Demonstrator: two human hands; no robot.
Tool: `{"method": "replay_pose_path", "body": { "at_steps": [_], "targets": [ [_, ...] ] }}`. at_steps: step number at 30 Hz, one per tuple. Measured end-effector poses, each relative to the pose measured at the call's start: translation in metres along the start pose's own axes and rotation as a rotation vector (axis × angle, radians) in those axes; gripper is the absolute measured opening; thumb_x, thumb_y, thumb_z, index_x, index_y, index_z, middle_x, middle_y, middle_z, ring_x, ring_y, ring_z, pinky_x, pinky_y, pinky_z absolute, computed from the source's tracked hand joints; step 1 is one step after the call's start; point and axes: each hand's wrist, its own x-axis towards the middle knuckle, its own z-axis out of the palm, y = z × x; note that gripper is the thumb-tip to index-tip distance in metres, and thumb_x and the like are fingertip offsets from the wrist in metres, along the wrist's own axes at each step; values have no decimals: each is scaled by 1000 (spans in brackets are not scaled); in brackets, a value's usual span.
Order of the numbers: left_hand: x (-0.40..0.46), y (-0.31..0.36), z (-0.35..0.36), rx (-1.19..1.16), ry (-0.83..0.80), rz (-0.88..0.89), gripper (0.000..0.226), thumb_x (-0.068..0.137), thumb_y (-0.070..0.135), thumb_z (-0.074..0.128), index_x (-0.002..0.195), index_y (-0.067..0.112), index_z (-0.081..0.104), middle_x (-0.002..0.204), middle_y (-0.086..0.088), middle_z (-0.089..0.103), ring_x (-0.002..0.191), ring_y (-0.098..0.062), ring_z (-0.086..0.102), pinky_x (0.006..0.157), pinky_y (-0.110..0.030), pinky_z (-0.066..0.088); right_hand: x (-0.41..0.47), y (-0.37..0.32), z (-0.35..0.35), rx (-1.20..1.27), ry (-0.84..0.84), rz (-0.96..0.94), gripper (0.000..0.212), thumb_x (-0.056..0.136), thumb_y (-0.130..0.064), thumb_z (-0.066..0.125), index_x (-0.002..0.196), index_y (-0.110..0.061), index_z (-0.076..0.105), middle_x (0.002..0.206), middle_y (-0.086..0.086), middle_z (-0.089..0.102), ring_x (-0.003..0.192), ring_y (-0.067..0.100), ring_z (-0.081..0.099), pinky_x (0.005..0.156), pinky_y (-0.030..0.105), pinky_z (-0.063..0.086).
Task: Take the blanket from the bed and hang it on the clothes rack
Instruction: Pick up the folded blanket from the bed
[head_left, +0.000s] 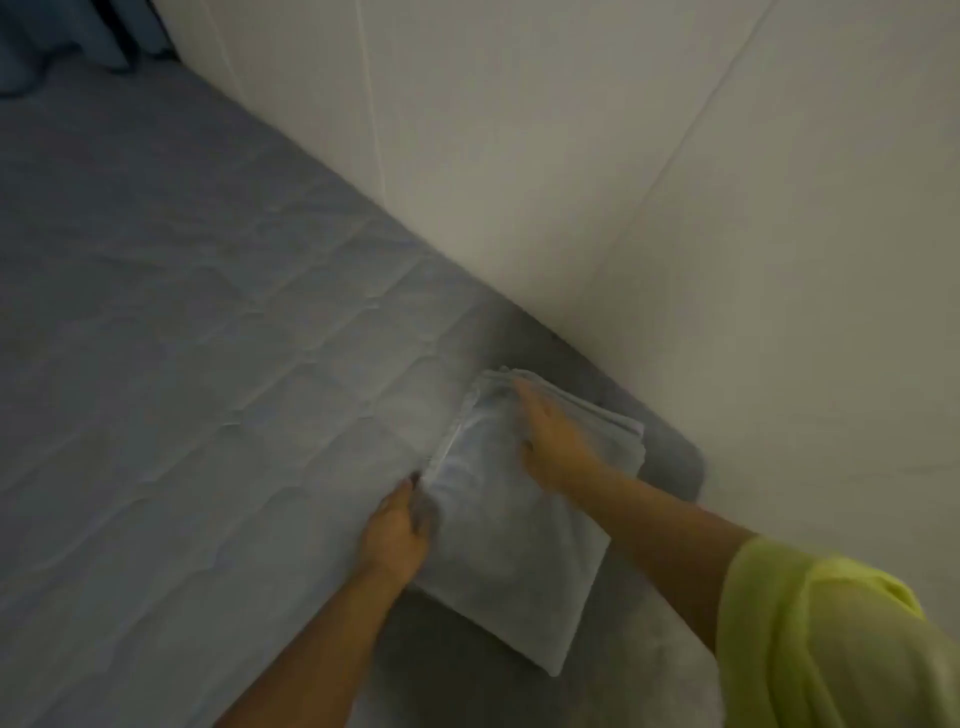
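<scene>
Nearest the camera, one yellow-green sleeve (810, 639) covers the person's right upper arm, and two bare forearms reach forward over the bed (182, 338). The left hand (397, 535) has its grip closed on the near left edge of the one folded blanket (519, 530), with the fingers curled under the fabric and the thumb along the side. The right hand (553, 441) lies on top of the blanket toward its far end, with the fingers stretched out and flat; whether it pinches any cloth cannot be told because of blur. The pale grey blanket lies as a thick folded stack near the bed's corner beside the wall (675, 182), resting on a darker grey patch of bedding. Beyond it the quilted blue-grey bed cover stretches away. At the far left corner sits one dark blue bundle of cloth (62, 36).
</scene>
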Motion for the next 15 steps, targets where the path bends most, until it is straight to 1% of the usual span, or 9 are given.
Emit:
{"method": "replay_pose_path", "body": {
  "at_steps": [2,4,6,8,10,11,13,14,15],
  "targets": [
    [18,-8,9,-36,23,-29,64,85,35,52,142,7,43,142,-17,53,128,-32,52,110,-38,39,37,1,11,14,44,26,81,88,3,50,157,-11,8,162,18,21,147,33,28,118,38,23],
    [24,-11,15,-54,39,-55,57,85,33,60,135,6,52,132,-15,61,120,-31,58,103,-37,44,65,0,16,-27,33,87,83,89,1,51,157,-13,5,161,19,24,144,35,31,116,40,27],
    [28,-17,24,-57,84,-28,37,82,25,66,116,10,62,111,-12,68,102,-31,64,91,-38,50,87,3,26,-164,26,108,84,91,-5,53,157,-13,1,158,20,30,141,38,35,113,42,32],
    [29,-22,25,-35,154,25,15,80,22,67,93,15,62,91,-6,64,82,-27,62,78,-40,53,100,2,29,-316,73,135,80,95,-16,53,157,-12,3,149,18,42,136,39,38,108,45,34],
    [25,-25,24,27,208,96,10,81,22,65,82,17,57,87,-4,59,77,-27,58,69,-40,51,107,1,31,-388,126,169,70,95,-24,53,155,-14,18,144,15,48,135,38,38,107,46,33],
    [21,-26,22,36,225,128,10,83,24,63,82,18,55,89,-5,60,78,-27,58,67,-40,50,108,1,33,-412,164,155,59,94,-24,54,149,-14,34,140,13,53,131,36,41,105,46,33],
    [14,-26,17,21,242,176,11,89,30,56,86,20,52,90,-5,62,79,-28,61,63,-39,46,106,2,35,-317,338,80,32,92,-20,54,121,-12,62,120,13,62,115,35,51,94,43,36],
    [10,-24,13,-3,242,193,13,92,34,52,90,21,50,88,-5,65,78,-28,63,61,-39,46,100,-1,34,-152,436,55,21,91,-16,53,107,-7,65,108,14,62,103,34,55,87,41,38],
    [5,-19,8,-27,240,199,15,94,38,47,94,23,49,87,-6,67,78,-30,65,59,-39,47,91,-6,32,65,502,63,15,91,-12,52,97,-2,62,97,15,60,91,32,56,80,39,40]
  ]
}}
